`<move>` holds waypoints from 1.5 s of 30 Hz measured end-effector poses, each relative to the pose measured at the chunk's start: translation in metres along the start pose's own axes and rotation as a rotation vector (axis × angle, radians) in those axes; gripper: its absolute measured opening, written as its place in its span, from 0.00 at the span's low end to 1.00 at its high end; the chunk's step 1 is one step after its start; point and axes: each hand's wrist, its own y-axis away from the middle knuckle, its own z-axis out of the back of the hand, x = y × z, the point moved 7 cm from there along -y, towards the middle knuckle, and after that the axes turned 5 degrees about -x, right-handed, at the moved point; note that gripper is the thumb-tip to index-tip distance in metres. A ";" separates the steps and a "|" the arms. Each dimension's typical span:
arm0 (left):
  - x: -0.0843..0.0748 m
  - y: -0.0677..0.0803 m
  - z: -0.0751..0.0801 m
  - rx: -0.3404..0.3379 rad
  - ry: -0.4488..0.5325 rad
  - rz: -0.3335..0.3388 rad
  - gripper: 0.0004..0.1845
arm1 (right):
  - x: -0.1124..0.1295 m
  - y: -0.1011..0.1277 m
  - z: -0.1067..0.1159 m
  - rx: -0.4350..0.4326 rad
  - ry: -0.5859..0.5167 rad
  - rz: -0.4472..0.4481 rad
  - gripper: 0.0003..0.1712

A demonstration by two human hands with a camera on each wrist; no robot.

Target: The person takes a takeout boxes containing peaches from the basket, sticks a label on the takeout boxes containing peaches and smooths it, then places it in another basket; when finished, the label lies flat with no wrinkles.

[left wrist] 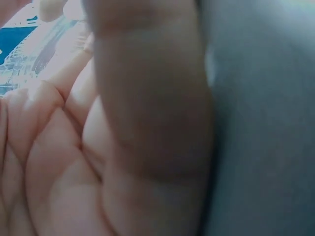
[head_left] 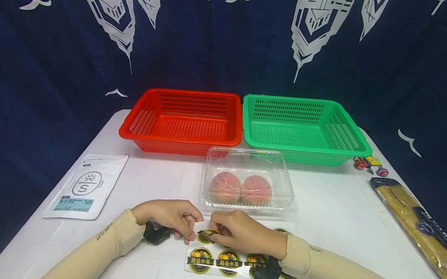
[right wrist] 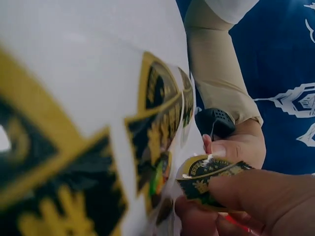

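Observation:
A white sheet (head_left: pixel 215 250) of round black-and-gold fruit stickers lies on the table in front of me. My left hand (head_left: pixel 171 216) pinches the sheet's left edge, thumb on top; its own wrist view is mostly filled by the palm and a blurred finger. Between thumb and fingers, my right hand (head_left: pixel 242 234) pinches a sticker (right wrist: pixel 202 169) at the sheet's upper left corner. In the right wrist view that sticker stands raised and curved. Just beyond the hands sits a clear plastic clamshell box (head_left: pixel 248 163), lid down, with two pinkish round fruits (head_left: pixel 226 188) inside.
A red basket (head_left: pixel 182 148) and a green basket (head_left: pixel 309 157) stand side by side at the back. At left lies a white pouch (head_left: pixel 88 183). Wrapped candies (head_left: pixel 372 164) and a long pack of pasta (head_left: pixel 411 218) lie along the right edge.

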 end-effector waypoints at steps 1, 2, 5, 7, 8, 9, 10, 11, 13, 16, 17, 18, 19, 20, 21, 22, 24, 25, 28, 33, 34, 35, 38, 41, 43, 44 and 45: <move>0.000 0.000 0.000 -0.006 -0.003 0.003 0.10 | 0.000 0.000 0.001 0.009 -0.015 -0.011 0.14; 0.000 0.001 0.001 -0.014 -0.003 0.009 0.08 | 0.001 0.001 0.002 0.018 -0.031 -0.022 0.13; 0.001 0.003 0.005 -0.064 -0.027 0.036 0.10 | 0.002 0.001 0.005 0.043 -0.074 -0.048 0.11; 0.000 0.004 0.008 -0.111 -0.060 0.048 0.16 | 0.004 0.000 0.009 0.056 -0.118 -0.064 0.10; 0.000 0.005 0.010 -0.135 -0.081 0.052 0.18 | 0.005 0.000 0.011 0.059 -0.135 -0.064 0.10; -0.001 0.006 0.011 -0.159 -0.107 0.054 0.19 | 0.006 0.000 0.012 0.062 -0.153 -0.069 0.10; -0.002 0.007 0.013 -0.183 -0.133 0.053 0.19 | 0.007 0.000 0.014 0.062 -0.175 -0.072 0.10; -0.003 0.007 0.014 -0.202 -0.163 0.051 0.18 | 0.008 0.000 0.016 0.060 -0.193 -0.075 0.11; -0.006 0.009 0.016 -0.230 -0.226 0.048 0.16 | 0.009 0.000 0.020 0.060 -0.225 -0.085 0.11; -0.009 0.011 0.021 -0.269 -0.313 0.038 0.15 | 0.010 0.000 0.024 0.066 -0.289 -0.109 0.09; -0.010 0.012 0.022 -0.282 -0.337 0.033 0.15 | 0.011 0.001 0.026 0.067 -0.310 -0.115 0.09; -0.011 0.012 0.024 -0.296 -0.358 0.025 0.15 | 0.011 0.001 0.027 0.069 -0.333 -0.119 0.08; -0.012 0.013 0.026 -0.314 -0.373 0.016 0.14 | 0.011 0.001 0.029 0.071 -0.355 -0.127 0.07; -0.013 0.013 0.029 -0.335 -0.385 0.007 0.14 | 0.012 0.001 0.031 0.071 -0.374 -0.132 0.07; -0.013 0.013 0.032 -0.359 -0.389 -0.002 0.13 | 0.012 0.001 0.032 0.070 -0.390 -0.134 0.06; -0.014 0.013 0.035 -0.384 -0.389 -0.010 0.13 | 0.012 0.001 0.034 0.067 -0.400 -0.133 0.06; -0.014 0.012 0.041 -0.437 -0.371 -0.027 0.12 | 0.011 0.001 0.037 0.067 -0.418 -0.140 0.06; -0.014 0.012 0.044 -0.467 -0.351 -0.032 0.12 | 0.011 0.001 0.038 0.067 -0.432 -0.148 0.06; -0.012 0.011 0.052 -0.553 -0.249 -0.042 0.15 | 0.010 0.003 0.042 0.068 -0.477 -0.172 0.07; -0.010 0.009 0.065 -0.688 -0.010 -0.051 0.25 | 0.009 0.004 0.051 0.048 -0.525 -0.188 0.06; -0.010 0.008 0.066 -0.700 0.034 -0.055 0.28 | 0.009 0.003 0.054 0.041 -0.520 -0.181 0.05; -0.011 0.007 0.067 -0.703 0.076 -0.062 0.30 | 0.009 0.003 0.056 0.033 -0.512 -0.176 0.05; -0.013 0.004 0.066 -0.674 0.201 -0.084 0.37 | 0.009 0.002 0.064 0.020 -0.487 -0.162 0.04; -0.016 0.000 0.062 -0.624 0.300 -0.097 0.44 | 0.007 0.002 0.070 0.008 -0.468 -0.158 0.05; -0.018 -0.004 0.059 -0.594 0.347 -0.105 0.49 | 0.006 0.001 0.075 -0.002 -0.461 -0.155 0.05; -0.019 -0.006 0.058 -0.582 0.365 -0.106 0.50 | 0.005 0.001 0.078 -0.008 -0.461 -0.155 0.05; -0.020 -0.008 0.057 -0.575 0.382 -0.108 0.52 | 0.003 0.001 0.081 -0.014 -0.456 -0.155 0.05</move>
